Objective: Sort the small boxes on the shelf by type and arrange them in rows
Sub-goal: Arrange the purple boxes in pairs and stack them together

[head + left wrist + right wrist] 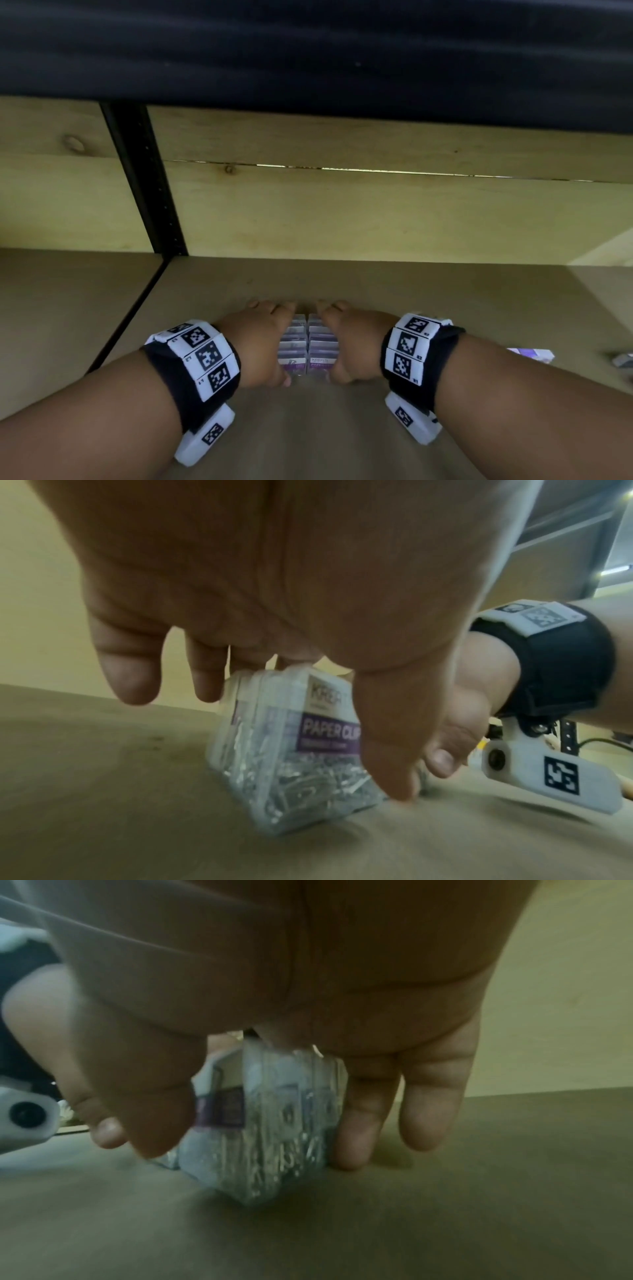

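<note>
Both hands, left hand (262, 339) and right hand (356, 342), clamp the two rows of paper clip boxes (308, 346) with curled fingers (137, 674); uneven pressure could buckle the rows on the shelf (445, 301).

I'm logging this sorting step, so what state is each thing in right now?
Paper clip boxes: two rows side by side on the shelf, squeezed between both hands.
Left hand: grip cupped around the left row.
Right hand: grip cupped around the right row.
Loose box: lying apart at right, unsorted.
Shelf: bearing the boxes.
</note>
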